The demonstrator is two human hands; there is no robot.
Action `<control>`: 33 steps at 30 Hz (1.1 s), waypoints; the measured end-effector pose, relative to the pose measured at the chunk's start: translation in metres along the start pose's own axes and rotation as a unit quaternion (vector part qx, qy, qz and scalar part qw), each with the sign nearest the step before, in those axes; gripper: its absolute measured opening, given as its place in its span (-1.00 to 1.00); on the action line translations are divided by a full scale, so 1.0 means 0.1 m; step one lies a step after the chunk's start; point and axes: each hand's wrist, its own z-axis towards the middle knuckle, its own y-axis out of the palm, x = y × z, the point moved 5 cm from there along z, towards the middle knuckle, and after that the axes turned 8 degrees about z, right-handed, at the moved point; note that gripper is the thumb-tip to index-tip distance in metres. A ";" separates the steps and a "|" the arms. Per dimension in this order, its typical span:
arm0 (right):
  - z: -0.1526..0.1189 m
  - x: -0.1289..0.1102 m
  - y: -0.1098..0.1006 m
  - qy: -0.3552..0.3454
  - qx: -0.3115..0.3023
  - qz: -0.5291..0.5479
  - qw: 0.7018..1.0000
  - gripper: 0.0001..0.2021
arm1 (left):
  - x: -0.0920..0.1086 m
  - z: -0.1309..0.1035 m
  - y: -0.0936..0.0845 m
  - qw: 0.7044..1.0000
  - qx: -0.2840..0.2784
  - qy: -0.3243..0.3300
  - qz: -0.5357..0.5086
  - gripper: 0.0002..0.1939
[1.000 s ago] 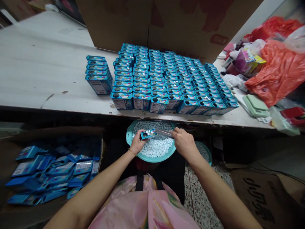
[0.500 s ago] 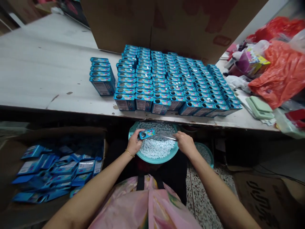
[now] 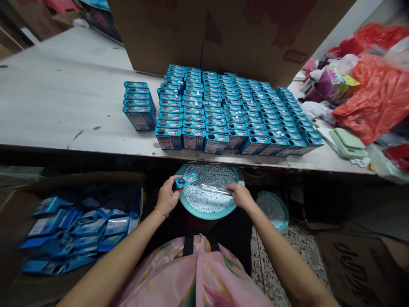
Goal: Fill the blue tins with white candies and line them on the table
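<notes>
1. Blue box at the basin's ten o'clock, gripped near its holed end by the left hand, fingers narrowed around it.
2. Right hand at the basin's three o'clock, fingers closed around a scoop bearing white pellets and pointing toward nine.
3. Basin, turquoise, full of pellets; at its four o'clock, a smaller basin.
4. Open carton of jumbled blue boxes, toward eight o'clock.
5. Packed rows of upright boxes on the white surface, at twelve.
6. Large carton behind those rows, also at twelve.
</notes>
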 end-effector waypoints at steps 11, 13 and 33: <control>-0.40 -1.00 -0.66 -0.088 0.046 -0.193 0.976 -0.67 | 0.38 -0.03 0.32 0.996 -0.056 0.071 0.012 -0.54; -0.41 -1.01 -0.69 -0.090 0.053 -0.193 0.976 -0.66 | 0.37 -0.02 0.29 0.997 -0.051 0.061 0.004 -0.55; -0.44 0.11 -0.07 -0.086 0.156 0.154 0.972 -0.71 | -0.58 1.50 -1.70 0.992 0.092 -0.026 -0.087 -0.44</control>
